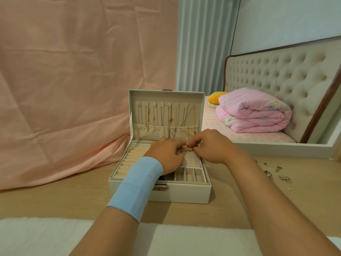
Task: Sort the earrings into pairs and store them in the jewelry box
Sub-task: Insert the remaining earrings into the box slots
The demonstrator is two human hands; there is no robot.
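Your left hand (167, 154) and right hand (212, 146) pinch earrings (185, 149) over the jewelry box (184, 193); a slip drops one between the box's compartments.

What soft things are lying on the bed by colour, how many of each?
Pink folded quilt: 1
Orange pillow: 1
Pale yellow-green item under the pillow, mostly hidden: 1
Total: 3
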